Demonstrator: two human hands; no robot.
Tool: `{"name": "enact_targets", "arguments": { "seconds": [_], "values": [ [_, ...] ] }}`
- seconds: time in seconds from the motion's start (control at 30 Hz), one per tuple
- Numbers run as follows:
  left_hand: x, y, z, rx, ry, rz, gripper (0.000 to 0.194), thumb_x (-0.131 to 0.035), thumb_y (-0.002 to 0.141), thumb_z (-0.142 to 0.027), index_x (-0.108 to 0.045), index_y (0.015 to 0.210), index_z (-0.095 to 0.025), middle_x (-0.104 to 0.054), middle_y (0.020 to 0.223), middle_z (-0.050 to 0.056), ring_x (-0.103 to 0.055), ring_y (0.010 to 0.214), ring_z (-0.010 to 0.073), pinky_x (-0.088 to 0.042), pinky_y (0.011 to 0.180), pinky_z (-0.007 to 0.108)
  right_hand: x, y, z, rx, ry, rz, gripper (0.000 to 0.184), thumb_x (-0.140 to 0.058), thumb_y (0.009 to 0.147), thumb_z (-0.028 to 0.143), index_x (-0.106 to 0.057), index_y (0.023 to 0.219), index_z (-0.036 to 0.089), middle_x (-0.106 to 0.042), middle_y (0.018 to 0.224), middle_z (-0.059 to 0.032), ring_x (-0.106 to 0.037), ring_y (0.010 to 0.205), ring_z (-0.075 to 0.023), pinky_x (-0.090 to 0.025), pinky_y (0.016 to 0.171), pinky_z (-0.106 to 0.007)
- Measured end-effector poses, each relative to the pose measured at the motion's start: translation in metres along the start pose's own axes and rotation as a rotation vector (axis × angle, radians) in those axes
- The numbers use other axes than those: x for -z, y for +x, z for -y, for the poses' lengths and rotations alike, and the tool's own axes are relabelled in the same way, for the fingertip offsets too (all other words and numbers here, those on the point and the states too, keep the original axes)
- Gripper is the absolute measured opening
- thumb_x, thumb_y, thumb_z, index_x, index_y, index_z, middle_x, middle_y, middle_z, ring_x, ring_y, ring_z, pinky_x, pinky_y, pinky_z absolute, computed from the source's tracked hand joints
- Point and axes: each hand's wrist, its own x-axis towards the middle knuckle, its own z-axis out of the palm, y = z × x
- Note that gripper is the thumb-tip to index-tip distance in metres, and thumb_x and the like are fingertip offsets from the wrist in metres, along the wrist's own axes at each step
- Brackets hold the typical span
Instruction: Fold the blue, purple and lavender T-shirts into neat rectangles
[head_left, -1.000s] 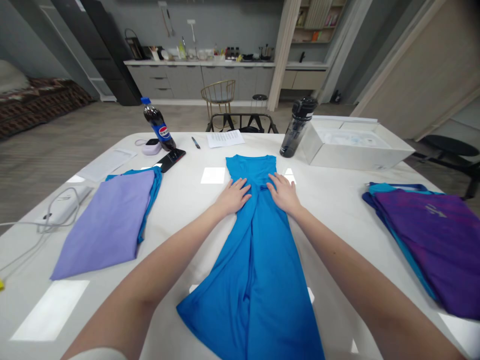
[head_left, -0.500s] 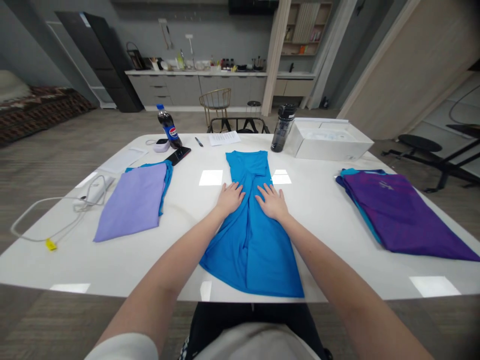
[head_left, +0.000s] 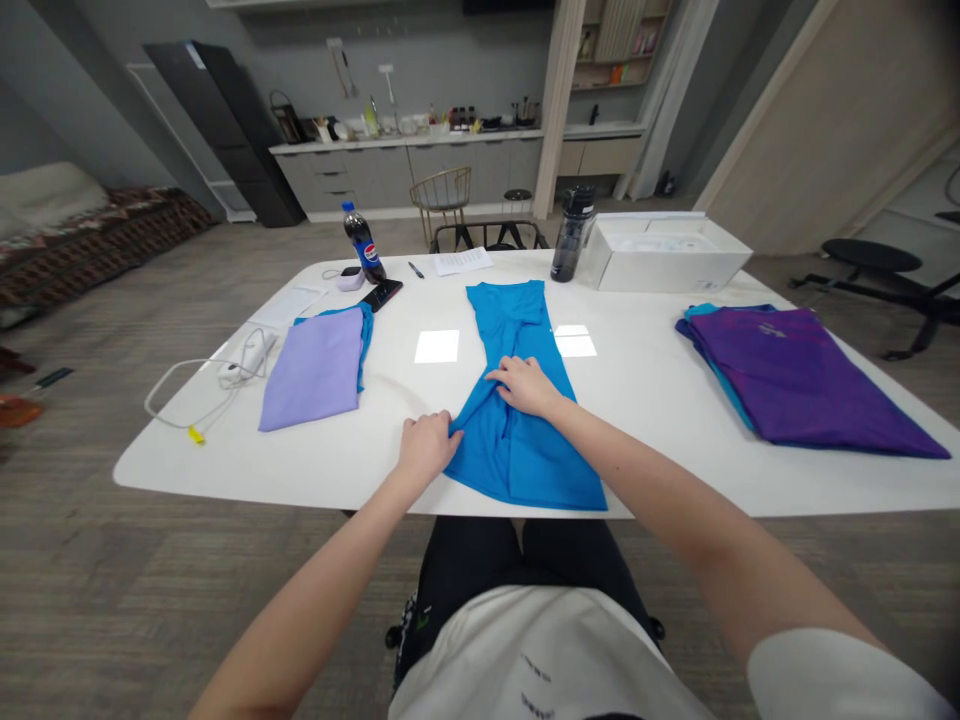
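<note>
Blue garment point(head_left: 544, 460) at mid-frame, pinched along one edge

Broadest across the frame: a white table point(head_left: 637, 370). At its centre, the blue garment, laid lengthwise, wide hem toward the bottom of the frame, seemingly for easy reach from either side. Mid-right, a purple garment point(head_left: 810, 385), folded and well apart, perhaps to leave room in the middle. Upper right, an open-topped white box point(head_left: 667, 265). Mid-left, a folded lavender garment point(head_left: 315, 370), likewise kept aside. Just below centre, left hand point(head_left: 426, 445): fingers curled narrow around the blue edge, apparently to control that side. At centre, right hand point(head_left: 525, 387): laid over the cloth, likely steadying it; pinching or merely pressing, cannot tell.
</note>
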Motion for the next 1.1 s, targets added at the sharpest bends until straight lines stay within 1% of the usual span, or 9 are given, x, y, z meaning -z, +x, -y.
{"name": "enact_targets", "arguments": {
  "seconds": [0.17, 0.3, 0.43, 0.57, 0.63, 0.7, 0.77, 0.93, 1.1],
  "values": [
    [0.004, -0.034, 0.011, 0.042, -0.089, -0.129, 0.016, -0.053, 0.096, -0.031, -0.066, 0.092, -0.021, -0.075, 0.090, 0.006, -0.069, 0.093, 0.0270, -0.040, 0.084, 0.039, -0.005, 0.003, 0.013, 0.045, -0.034, 0.016, 0.022, -0.053, 0.102, 0.024, -0.074, 0.106, 0.022, -0.064, 0.109, -0.0103, -0.055, 0.106, -0.0247, -0.031, 0.087, -0.035],
    [0.017, -0.062, 0.001, -0.050, -0.253, -0.351, 0.012, -0.055, 0.098, -0.027, -0.065, 0.096, -0.021, -0.072, 0.084, 0.003, -0.068, 0.084, 0.0220, -0.042, 0.083, 0.037, 0.004, -0.004, 0.002, 0.015, 0.099, -0.099, 0.020, -0.054, 0.101, 0.022, -0.073, 0.107, 0.022, -0.064, 0.106, -0.0079, -0.058, 0.102, -0.0223, -0.036, 0.083, -0.032],
    [0.031, -0.082, -0.052, -0.325, -0.166, -0.546, 0.011, -0.056, 0.097, -0.019, -0.065, 0.103, -0.021, -0.069, 0.090, 0.005, -0.064, 0.091, 0.0229, -0.041, 0.092, 0.041, 0.023, -0.017, -0.020, -0.046, 0.325, -0.266, 0.018, -0.056, 0.097, 0.018, -0.073, 0.104, 0.021, -0.063, 0.103, -0.0057, -0.060, 0.090, -0.0185, -0.044, 0.082, -0.029],
    [0.024, -0.088, -0.121, -0.566, -0.001, -0.437, 0.015, -0.051, 0.097, -0.012, -0.064, 0.098, -0.018, -0.065, 0.090, 0.007, -0.061, 0.091, 0.0244, -0.041, 0.091, 0.044, 0.027, -0.039, -0.041, -0.099, 0.365, -0.272, 0.017, -0.058, 0.093, 0.015, -0.073, 0.101, 0.020, -0.063, 0.101, -0.0047, -0.060, 0.084, -0.0172, -0.046, 0.082, -0.028],
    [0.014, -0.085, -0.138, -0.679, -0.029, -0.323, 0.012, -0.053, 0.099, -0.018, -0.065, 0.102, -0.019, -0.065, 0.093, 0.006, -0.061, 0.091, 0.0241, -0.043, 0.089, 0.043, 0.021, -0.055, -0.048, -0.147, 0.312, -0.197, 0.019, -0.058, 0.093, 0.015, -0.073, 0.103, 0.021, -0.064, 0.106, -0.0048, -0.061, 0.088, -0.0176, -0.047, 0.084, -0.028],
    [0.004, -0.078, -0.134, -0.730, -0.140, -0.218, 0.018, -0.054, 0.101, -0.032, -0.065, 0.110, -0.021, -0.067, 0.099, 0.006, -0.063, 0.095, 0.0232, -0.045, 0.088, 0.041, 0.012, -0.072, -0.050, -0.192, 0.257, -0.111, 0.022, -0.056, 0.094, 0.015, -0.072, 0.106, 0.023, -0.065, 0.112, -0.0049, -0.063, 0.094, -0.0181, -0.046, 0.086, -0.028],
    [-0.001, -0.067, -0.111, -0.707, -0.273, -0.148, 0.024, -0.050, 0.104, -0.038, -0.065, 0.117, -0.024, -0.069, 0.108, 0.005, -0.064, 0.101, 0.0214, -0.046, 0.090, 0.038, 0.005, -0.088, -0.047, -0.218, 0.239, -0.072, 0.024, -0.052, 0.099, 0.017, -0.071, 0.111, 0.024, -0.066, 0.116, -0.0049, -0.064, 0.100, -0.0181, -0.046, 0.089, -0.027],
    [-0.006, -0.041, -0.043, -0.413, -0.313, -0.074, 0.028, -0.045, 0.104, -0.030, -0.065, 0.121, -0.022, -0.070, 0.116, 0.008, -0.066, 0.108, 0.0229, -0.049, 0.093, 0.036, 0.005, -0.115, -0.012, -0.375, 0.208, -0.075, 0.034, -0.049, 0.103, 0.051, -0.068, 0.107, 0.023, -0.071, 0.101, -0.0046, -0.066, 0.087, -0.0193, -0.044, 0.076, -0.029],
    [-0.009, -0.002, -0.037, -0.198, -0.312, -0.043, 0.030, -0.042, 0.104, -0.033, -0.067, 0.117, -0.022, -0.072, 0.116, 0.008, -0.067, 0.109, 0.0228, -0.048, 0.096, 0.035, 0.020, -0.134, 0.022, -0.582, 0.124, 0.087, 0.044, -0.057, 0.094, 0.065, -0.067, 0.097, 0.023, -0.074, 0.090, -0.0071, -0.067, 0.081, -0.0247, -0.041, 0.066, -0.031]
  ]
}}
